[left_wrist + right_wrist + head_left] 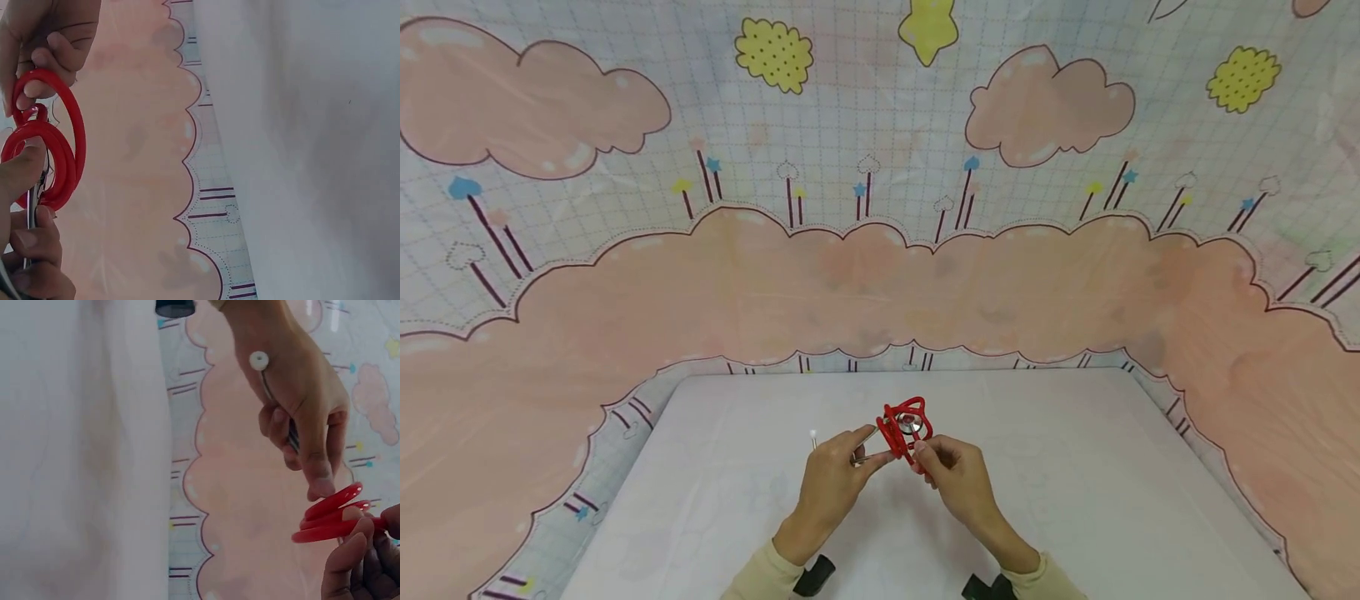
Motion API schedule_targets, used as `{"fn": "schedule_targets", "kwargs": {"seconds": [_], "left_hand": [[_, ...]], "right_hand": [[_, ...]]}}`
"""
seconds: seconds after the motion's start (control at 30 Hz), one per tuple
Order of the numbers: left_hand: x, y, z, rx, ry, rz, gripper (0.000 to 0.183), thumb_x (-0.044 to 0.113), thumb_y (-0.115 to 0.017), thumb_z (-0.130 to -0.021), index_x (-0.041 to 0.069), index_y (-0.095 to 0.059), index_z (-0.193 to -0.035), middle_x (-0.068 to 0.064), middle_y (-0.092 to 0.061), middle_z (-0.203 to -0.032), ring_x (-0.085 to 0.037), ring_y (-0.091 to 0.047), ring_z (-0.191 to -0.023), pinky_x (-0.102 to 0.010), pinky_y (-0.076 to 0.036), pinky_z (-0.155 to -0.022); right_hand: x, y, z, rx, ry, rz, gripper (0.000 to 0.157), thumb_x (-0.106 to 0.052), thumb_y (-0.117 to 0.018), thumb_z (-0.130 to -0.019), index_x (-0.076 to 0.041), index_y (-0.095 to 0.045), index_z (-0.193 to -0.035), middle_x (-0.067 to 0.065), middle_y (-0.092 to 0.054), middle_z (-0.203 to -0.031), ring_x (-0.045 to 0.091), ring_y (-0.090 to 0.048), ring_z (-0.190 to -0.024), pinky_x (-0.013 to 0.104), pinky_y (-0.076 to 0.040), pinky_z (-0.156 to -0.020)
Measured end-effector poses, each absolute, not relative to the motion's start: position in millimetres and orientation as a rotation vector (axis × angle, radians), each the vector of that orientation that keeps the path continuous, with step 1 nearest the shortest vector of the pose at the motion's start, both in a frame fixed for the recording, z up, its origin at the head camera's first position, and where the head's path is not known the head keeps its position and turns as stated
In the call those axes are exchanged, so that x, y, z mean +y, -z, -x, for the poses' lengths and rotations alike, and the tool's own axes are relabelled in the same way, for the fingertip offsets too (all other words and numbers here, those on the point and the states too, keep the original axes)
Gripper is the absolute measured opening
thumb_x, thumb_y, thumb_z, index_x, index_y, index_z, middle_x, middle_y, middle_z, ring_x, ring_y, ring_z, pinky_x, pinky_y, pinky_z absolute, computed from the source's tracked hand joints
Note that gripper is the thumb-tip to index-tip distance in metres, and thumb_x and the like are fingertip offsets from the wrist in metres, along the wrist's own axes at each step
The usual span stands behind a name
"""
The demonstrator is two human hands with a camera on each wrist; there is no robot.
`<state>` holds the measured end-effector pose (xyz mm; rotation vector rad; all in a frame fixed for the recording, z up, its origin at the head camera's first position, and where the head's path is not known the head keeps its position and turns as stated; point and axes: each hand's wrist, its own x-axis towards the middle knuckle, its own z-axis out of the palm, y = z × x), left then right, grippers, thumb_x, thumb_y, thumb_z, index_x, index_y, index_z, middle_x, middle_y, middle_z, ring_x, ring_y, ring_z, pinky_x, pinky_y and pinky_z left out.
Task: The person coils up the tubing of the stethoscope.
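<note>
A stethoscope with red tubing point(891, 433) is held up between both hands above the white table. My left hand point(829, 479) grips its metal ear tubes point(31, 215) together with the coiled red tubing, the thumb lying over the loops. One white ear tip point(259, 360) sticks out past the back of that hand. My right hand point(957, 483) pinches a loop of the tubing point(76, 119) between thumb and fingers, at the right side of the coil. The round metal chest piece point(911, 423) shows inside the loops in the head view.
The white tabletop point(715, 533) lies under both hands. Behind and around it hangs a cloth point(880, 292) printed with clouds and stars. Black wrist pieces point(815, 576) sit by the sleeves at the near edge of the head view.
</note>
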<state>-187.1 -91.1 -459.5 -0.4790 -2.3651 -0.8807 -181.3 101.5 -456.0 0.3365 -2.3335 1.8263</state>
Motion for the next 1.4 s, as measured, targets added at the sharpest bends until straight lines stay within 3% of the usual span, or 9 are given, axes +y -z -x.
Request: {"fn": "schedule_targets", "kwargs": {"seconds": [0.13,0.47,0.67,0.87,1.13,1.4], "left_hand": [[-91.9,459.0,188.2,-2.397,0.889,0.436,0.047,0.033,-0.084,-0.074,0.008,-0.073,-0.112,0.007,-0.055,-0.063,-0.001,-0.042,-0.057,-0.014,-0.037,-0.048],[-89.8,456.6,186.5,-2.357,0.874,0.479,0.045,0.031,-0.083,-0.074,0.008,-0.073,-0.110,0.009,-0.052,-0.062,-0.001,-0.040,-0.056,-0.013,-0.035,-0.048],[-88.1,455.5,185.1,-2.306,0.749,0.518,0.046,0.030,-0.084,-0.072,0.007,-0.073,-0.110,0.002,-0.064,-0.067,-0.006,-0.058,-0.058,-0.014,-0.047,-0.053],[-87.4,453.5,185.5,-2.262,0.642,0.555,0.047,0.030,-0.085,-0.071,0.005,-0.073,-0.109,-0.004,-0.069,-0.071,-0.013,-0.068,-0.059,-0.021,-0.054,-0.055],[-86.6,454.5,186.3,-2.286,0.573,0.568,0.047,0.033,-0.085,-0.071,0.005,-0.074,-0.108,-0.003,-0.069,-0.071,-0.011,-0.067,-0.058,-0.019,-0.053,-0.055],[-88.3,455.6,185.2,-2.381,0.497,0.581,0.043,0.035,-0.082,-0.073,0.010,-0.074,-0.107,-0.003,-0.069,-0.071,-0.014,-0.064,-0.054,-0.019,-0.052,-0.053]], "right_hand": [[100.2,457.8,180.6,-2.314,-1.761,-0.368,0.017,-0.018,-0.066,-0.095,-0.004,-0.073,-0.088,0.003,-0.069,-0.073,0.012,-0.056,-0.059,0.021,-0.048,-0.053],[95.2,457.9,179.3,-2.235,-1.598,-0.364,0.011,-0.018,-0.071,-0.091,-0.013,-0.075,-0.083,0.000,-0.070,-0.069,0.004,-0.057,-0.056,0.020,-0.049,-0.050],[94.1,458.3,180.0,-2.176,-1.053,-0.471,0.008,-0.014,-0.076,-0.086,-0.009,-0.076,-0.080,-0.004,-0.065,-0.069,0.006,-0.053,-0.060,0.013,-0.039,-0.048],[92.2,455.0,180.5,-2.163,-0.980,-0.420,0.011,-0.014,-0.081,-0.081,-0.005,-0.075,-0.076,-0.002,-0.050,-0.072,0.006,-0.045,-0.061,0.014,-0.037,-0.050],[91.1,459.2,183.0,-2.124,-0.890,-0.422,0.012,-0.010,-0.083,-0.078,-0.004,-0.074,-0.074,0.001,-0.051,-0.071,0.001,-0.038,-0.060,0.011,-0.034,-0.049],[93.0,456.2,189.4,-2.175,-0.767,-0.359,0.010,-0.012,-0.083,-0.078,-0.004,-0.077,-0.077,0.001,-0.057,-0.070,0.004,-0.043,-0.056,0.014,-0.037,-0.047]]}}
